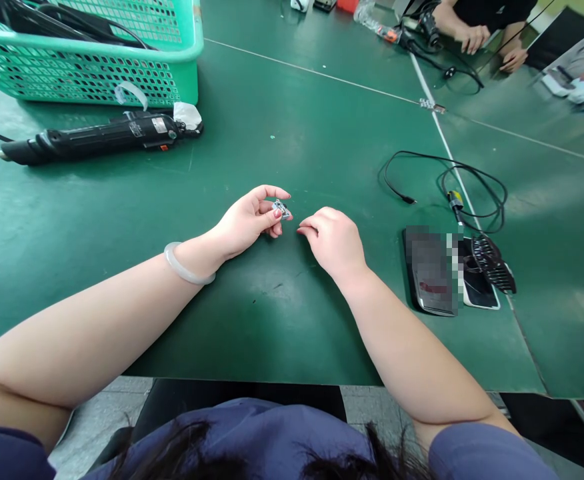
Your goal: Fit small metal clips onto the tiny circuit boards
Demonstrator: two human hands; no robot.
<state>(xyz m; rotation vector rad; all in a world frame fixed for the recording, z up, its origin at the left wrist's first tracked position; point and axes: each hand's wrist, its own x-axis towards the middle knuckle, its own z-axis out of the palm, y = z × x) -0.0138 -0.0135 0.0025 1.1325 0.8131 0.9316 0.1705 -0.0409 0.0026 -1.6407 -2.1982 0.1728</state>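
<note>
My left hand (252, 217), with a pale bangle (186, 269) at the wrist, holds a small silvery metal part (282, 209) between thumb and fingers above the green table (272, 320). Just to the right of it, my right hand (335, 240) is closed, its thumb and index finger pressed together and pointing at the part without touching it. Whatever those fingertips may hold is too small to make out.
A green basket (187, 73) with black items stands at the back left, a black electric screwdriver (97, 138) before it. On the right lie a cable (492, 177), a dark phone-like device (429, 273), a white-edged phone (482, 297) and a hair claw (492, 260). People sit at the far right.
</note>
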